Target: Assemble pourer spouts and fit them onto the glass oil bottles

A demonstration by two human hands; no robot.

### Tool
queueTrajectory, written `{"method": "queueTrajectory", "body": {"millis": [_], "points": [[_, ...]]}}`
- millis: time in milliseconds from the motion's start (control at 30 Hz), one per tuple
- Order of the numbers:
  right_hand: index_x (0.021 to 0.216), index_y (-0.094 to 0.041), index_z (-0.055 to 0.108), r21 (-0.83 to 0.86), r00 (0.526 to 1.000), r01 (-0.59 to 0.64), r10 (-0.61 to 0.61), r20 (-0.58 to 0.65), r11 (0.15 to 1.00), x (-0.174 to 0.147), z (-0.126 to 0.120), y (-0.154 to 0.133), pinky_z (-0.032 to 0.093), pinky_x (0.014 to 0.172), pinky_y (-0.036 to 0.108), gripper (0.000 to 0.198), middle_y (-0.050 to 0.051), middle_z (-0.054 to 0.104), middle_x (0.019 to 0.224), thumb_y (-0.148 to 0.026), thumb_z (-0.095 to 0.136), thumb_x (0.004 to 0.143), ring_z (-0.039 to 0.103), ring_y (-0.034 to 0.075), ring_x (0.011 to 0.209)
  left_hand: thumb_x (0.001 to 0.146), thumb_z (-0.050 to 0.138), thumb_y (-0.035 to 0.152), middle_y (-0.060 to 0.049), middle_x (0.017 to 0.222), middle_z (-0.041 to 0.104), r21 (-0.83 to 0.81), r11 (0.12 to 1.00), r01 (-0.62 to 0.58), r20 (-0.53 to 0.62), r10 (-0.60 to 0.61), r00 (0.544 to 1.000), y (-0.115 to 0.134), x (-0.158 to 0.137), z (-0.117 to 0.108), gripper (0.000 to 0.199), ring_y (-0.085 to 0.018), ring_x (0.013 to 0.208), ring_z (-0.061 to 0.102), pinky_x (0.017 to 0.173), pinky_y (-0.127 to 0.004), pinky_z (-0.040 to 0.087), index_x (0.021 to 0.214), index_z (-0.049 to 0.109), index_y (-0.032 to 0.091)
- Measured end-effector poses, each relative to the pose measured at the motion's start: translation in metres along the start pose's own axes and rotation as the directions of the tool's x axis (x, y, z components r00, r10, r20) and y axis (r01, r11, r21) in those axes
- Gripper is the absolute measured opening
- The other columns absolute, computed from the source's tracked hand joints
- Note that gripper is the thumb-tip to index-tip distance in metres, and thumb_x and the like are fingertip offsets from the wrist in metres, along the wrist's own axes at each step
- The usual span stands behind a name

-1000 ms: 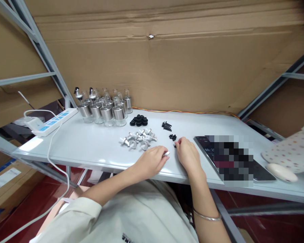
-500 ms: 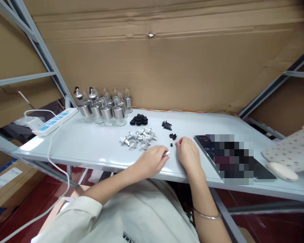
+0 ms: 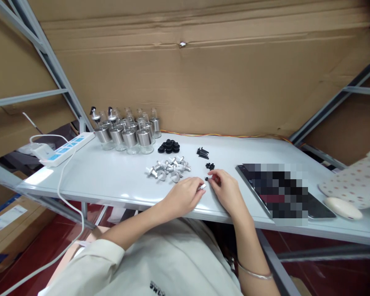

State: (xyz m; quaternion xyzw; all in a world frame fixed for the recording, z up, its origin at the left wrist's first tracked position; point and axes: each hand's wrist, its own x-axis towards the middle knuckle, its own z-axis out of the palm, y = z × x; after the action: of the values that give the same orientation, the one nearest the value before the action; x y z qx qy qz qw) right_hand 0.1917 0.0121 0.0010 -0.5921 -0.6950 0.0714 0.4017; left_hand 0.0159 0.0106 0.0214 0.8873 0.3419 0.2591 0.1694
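Note:
My left hand (image 3: 186,194) is closed around a small silver-and-white pourer spout (image 3: 202,187), whose end sticks out past the fingertips. Most of the spout is hidden in the fingers. Just to the right, my right hand (image 3: 226,190) has its thumb and index finger apart, with the tips at a single small black part (image 3: 206,179) on the table. A little pile of similar black pieces (image 3: 210,166) lies just beyond. Several silver pourer spouts with white stems (image 3: 169,167) are heaped left of my hands. Behind them sit black round stoppers (image 3: 169,146).
Several glass bottles with steel sleeves (image 3: 129,137) stand at the back left, two with pourers on. Black slim levers (image 3: 202,153) lie mid-table. A tablet-like device (image 3: 255,189), cream mouse-shaped object (image 3: 343,208) and dotted pouch (image 3: 351,185) are right; a power strip (image 3: 66,149) is left.
My right hand has turned and its thumb and index finger have spread toward the lone black part, which has shifted slightly nearer to me. My left hand keeps still with the spout.

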Motion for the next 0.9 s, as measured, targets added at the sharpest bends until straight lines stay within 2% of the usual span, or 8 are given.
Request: {"method": "queueTrajectory", "body": {"millis": [67, 133, 367, 467, 633, 733, 833, 900], "points": [[0.082, -0.019, 0.057, -0.01, 1.0, 0.005, -0.006, -0.025, 1.0, 0.0, 0.0, -0.001, 0.044, 0.069, 0.032, 0.013, 0.005, 0.059, 0.076, -0.016, 0.045, 0.078, 0.055, 0.019, 0.07, 0.094, 0.039, 0.024, -0.009, 0.099, 0.064, 0.005, 1.0, -0.001, 0.001, 0.001, 1.0, 0.0, 0.0, 0.0, 0.016, -0.022, 0.094, 0.061, 0.085, -0.037, 0.049, 0.102, 0.05, 0.017], [0.079, -0.019, 0.058, -0.005, 1.0, 0.024, -0.024, 0.002, 1.0, -0.001, -0.001, -0.003, 0.044, 0.072, 0.032, 0.012, 0.005, 0.06, 0.078, -0.017, 0.046, 0.079, 0.056, 0.019, 0.072, 0.094, 0.038, 0.025, -0.01, 0.099, 0.064, 0.013, 1.0, -0.002, 0.005, 0.002, 1.0, 0.0, 0.0, 0.0, 0.017, -0.022, 0.094, 0.061, 0.085, -0.037, 0.049, 0.103, 0.05, 0.016], [0.085, -0.018, 0.065, 0.028, 0.996, 0.035, -0.037, 0.08, 0.999, -0.002, -0.003, -0.003, 0.046, 0.079, 0.034, 0.021, 0.007, 0.063, 0.087, -0.017, 0.045, 0.081, 0.059, 0.02, 0.082, 0.093, 0.04, 0.024, -0.011, 0.1, 0.064, 0.006, 1.0, -0.018, -0.003, 0.018, 1.0, 0.001, -0.001, -0.001, 0.015, -0.023, 0.096, 0.061, 0.085, -0.037, 0.05, 0.102, 0.05, 0.016], [0.087, -0.019, 0.068, -0.037, 0.992, 0.073, -0.069, 0.108, 0.997, -0.002, 0.0, 0.0, 0.045, 0.083, 0.037, 0.024, 0.008, 0.063, 0.088, -0.017, 0.045, 0.083, 0.057, 0.023, 0.089, 0.093, 0.041, 0.024, -0.01, 0.099, 0.063, -0.003, 1.0, -0.01, -0.002, 0.01, 1.0, 0.0, -0.001, -0.001, 0.014, -0.023, 0.096, 0.061, 0.086, -0.038, 0.049, 0.101, 0.049, 0.017], [0.107, -0.015, 0.066, -0.23, 0.995, 0.069, -0.049, 0.091, 0.971, -0.003, 0.004, -0.001, 0.045, 0.084, 0.043, 0.031, 0.014, 0.06, 0.099, -0.022, 0.043, 0.088, 0.053, 0.028, 0.095, 0.091, 0.043, 0.021, -0.01, 0.106, 0.057, -0.079, 0.997, -0.027, -0.035, 0.025, 0.999, -0.001, -0.001, 0.0, 0.012, -0.02, 0.099, 0.057, 0.09, -0.035, 0.048, 0.103, 0.047, 0.018], [0.106, -0.014, 0.066, -0.272, 0.995, 0.058, -0.033, 0.096, 0.96, -0.003, 0.007, 0.002, 0.045, 0.085, 0.044, 0.031, 0.015, 0.059, 0.101, -0.023, 0.043, 0.088, 0.052, 0.03, 0.096, 0.09, 0.046, 0.022, -0.008, 0.103, 0.056, -0.139, 0.99, 0.007, -0.049, -0.014, 0.999, -0.002, -0.002, 0.0, 0.009, -0.019, 0.093, 0.058, 0.087, -0.033, 0.049, 0.098, 0.046, 0.019], [0.104, -0.014, 0.067, -0.209, 0.996, 0.058, -0.04, 0.085, 0.976, 0.0, 0.006, 0.004, 0.044, 0.087, 0.045, 0.03, 0.015, 0.06, 0.102, -0.022, 0.044, 0.087, 0.053, 0.03, 0.098, 0.091, 0.046, 0.023, -0.007, 0.099, 0.056, -0.163, 0.986, 0.037, -0.049, -0.046, 0.998, -0.002, -0.002, 0.0, 0.008, -0.019, 0.088, 0.058, 0.084, -0.034, 0.049, 0.096, 0.046, 0.019], [0.103, -0.016, 0.067, -0.077, 0.999, 0.054, -0.054, 0.0, 0.996, 0.001, 0.001, -0.004, 0.045, 0.087, 0.044, 0.029, 0.013, 0.061, 0.101, -0.022, 0.044, 0.088, 0.055, 0.028, 0.098, 0.091, 0.043, 0.023, -0.008, 0.1, 0.057, -0.166, 0.985, 0.048, -0.061, -0.059, 0.996, -0.001, -0.002, 0.0, 0.009, -0.019, 0.09, 0.058, 0.084, -0.035, 0.049, 0.098, 0.046, 0.018]]}}
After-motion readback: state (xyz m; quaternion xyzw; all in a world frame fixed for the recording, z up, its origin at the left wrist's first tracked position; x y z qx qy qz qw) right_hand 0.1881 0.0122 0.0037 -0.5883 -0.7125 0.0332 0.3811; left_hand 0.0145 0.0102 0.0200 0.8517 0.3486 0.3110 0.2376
